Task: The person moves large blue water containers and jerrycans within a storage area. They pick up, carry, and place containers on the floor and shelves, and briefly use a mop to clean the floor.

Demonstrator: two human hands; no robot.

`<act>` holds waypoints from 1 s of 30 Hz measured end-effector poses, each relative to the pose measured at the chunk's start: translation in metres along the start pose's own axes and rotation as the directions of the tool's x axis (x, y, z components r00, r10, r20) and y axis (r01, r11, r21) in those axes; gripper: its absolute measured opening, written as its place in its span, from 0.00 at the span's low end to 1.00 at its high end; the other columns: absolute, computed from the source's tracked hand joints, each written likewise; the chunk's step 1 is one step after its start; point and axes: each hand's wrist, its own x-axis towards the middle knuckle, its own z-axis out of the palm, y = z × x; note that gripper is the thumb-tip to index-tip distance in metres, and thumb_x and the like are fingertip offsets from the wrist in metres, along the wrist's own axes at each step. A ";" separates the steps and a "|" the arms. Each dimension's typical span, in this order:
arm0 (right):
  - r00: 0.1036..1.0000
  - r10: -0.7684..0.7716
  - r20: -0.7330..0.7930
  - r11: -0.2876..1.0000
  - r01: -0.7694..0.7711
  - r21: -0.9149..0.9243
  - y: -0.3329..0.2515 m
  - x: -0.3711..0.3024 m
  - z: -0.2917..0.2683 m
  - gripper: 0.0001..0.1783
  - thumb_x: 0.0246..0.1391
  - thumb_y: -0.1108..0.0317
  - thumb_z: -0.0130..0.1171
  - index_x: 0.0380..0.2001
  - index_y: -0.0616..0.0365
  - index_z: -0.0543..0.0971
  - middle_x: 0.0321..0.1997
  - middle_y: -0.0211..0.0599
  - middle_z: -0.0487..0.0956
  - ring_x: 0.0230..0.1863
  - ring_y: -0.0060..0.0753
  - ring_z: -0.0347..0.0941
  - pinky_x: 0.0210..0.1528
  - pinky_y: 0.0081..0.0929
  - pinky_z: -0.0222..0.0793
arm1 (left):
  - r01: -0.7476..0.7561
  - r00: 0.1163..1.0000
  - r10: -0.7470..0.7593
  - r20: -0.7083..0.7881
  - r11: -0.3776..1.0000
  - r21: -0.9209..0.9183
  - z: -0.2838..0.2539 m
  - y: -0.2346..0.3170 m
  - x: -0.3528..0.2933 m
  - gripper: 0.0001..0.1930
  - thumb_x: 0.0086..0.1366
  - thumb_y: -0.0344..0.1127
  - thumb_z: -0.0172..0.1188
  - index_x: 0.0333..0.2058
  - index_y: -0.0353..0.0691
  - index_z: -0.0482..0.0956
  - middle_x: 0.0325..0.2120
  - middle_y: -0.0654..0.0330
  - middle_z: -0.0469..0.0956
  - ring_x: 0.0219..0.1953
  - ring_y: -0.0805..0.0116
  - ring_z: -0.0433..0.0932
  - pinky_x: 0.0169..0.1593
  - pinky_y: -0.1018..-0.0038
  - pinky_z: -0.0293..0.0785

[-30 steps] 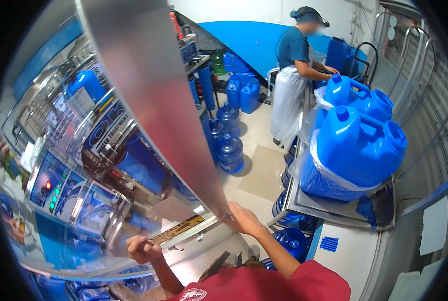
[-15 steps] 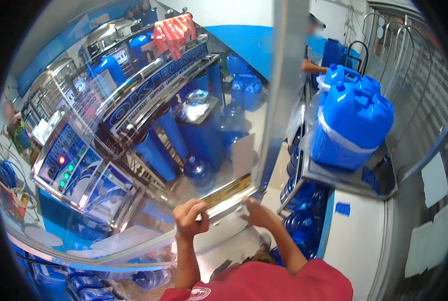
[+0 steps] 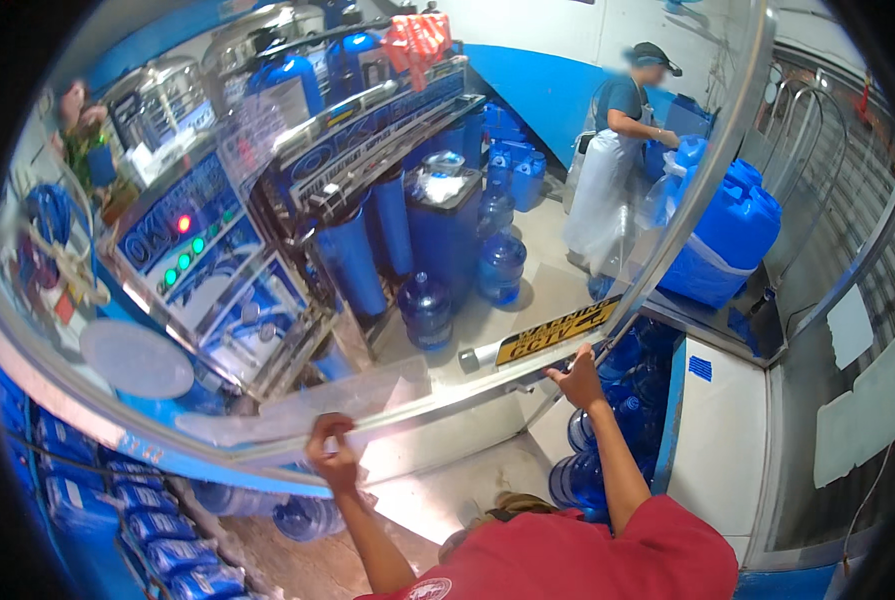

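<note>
Two bare hands work at a glass door (image 3: pixel 437 403) in a water-filling shop, as I watch through the head camera from my remote post. The door stands directly in front of the wearer, its pale rail running across the view and its upright edge slanting up to the right. My left hand (image 3: pixel 334 452) is at the rail's left part, fingers curled; whether they grip it I cannot tell. My right hand (image 3: pixel 579 382) is at the rail near the upright edge, thumb parted from the fingers; I cannot tell whether it is closed on the frame. A yellow-and-black sign (image 3: pixel 557 335) sits on the glass just above the right hand.

Beyond the pane, I see two round blue bottles (image 3: pixel 427 310) on the floor, near blue filter housings (image 3: pixel 352 265) and a panel (image 3: pixel 182 240) with red and green lights. A striped bag (image 3: pixel 417 45) hangs over the machinery. At the back, a co-worker (image 3: pixel 597 190) in a cap and white apron reaches toward blue jerrycans (image 3: pixel 742 220), which stand on a metal table (image 3: pixel 705 310). To the right, blue tape (image 3: pixel 700 369) marks a white counter (image 3: pixel 712 460); blue packs (image 3: pixel 157 525) lie at lower left.
</note>
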 end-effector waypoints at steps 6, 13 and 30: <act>0.970 0.191 0.149 0.967 -0.212 0.142 0.008 -0.017 -0.020 0.31 0.42 0.66 0.66 0.42 0.69 0.59 0.38 0.60 0.67 0.44 0.53 0.66 0.48 0.39 0.63 | 0.093 0.927 -0.026 -0.374 0.982 0.164 -0.113 -0.016 -0.050 0.15 0.60 0.27 0.49 0.47 0.32 0.69 0.45 0.52 0.71 0.48 0.61 0.70 0.48 0.72 0.66; 0.908 -0.390 -0.155 0.859 0.298 -0.416 0.043 -0.051 -0.009 0.21 0.44 0.63 0.60 0.41 0.60 0.71 0.43 0.47 0.73 0.50 0.49 0.68 0.54 0.36 0.62 | 0.090 0.996 -0.086 -0.029 0.964 0.252 -0.076 -0.013 -0.038 0.37 0.57 0.31 0.56 0.63 0.35 0.50 0.62 0.46 0.52 0.64 0.51 0.53 0.64 0.65 0.50; 0.960 -0.257 0.112 0.416 0.215 -0.884 0.014 -0.051 -0.019 0.06 0.54 0.71 0.49 0.35 0.59 0.73 0.40 0.40 0.70 0.46 0.41 0.67 0.49 0.32 0.66 | -0.124 0.975 0.014 0.220 0.861 0.493 -0.087 0.005 -0.035 0.44 0.53 0.35 0.59 0.63 0.32 0.42 0.62 0.33 0.36 0.64 0.42 0.49 0.62 0.64 0.58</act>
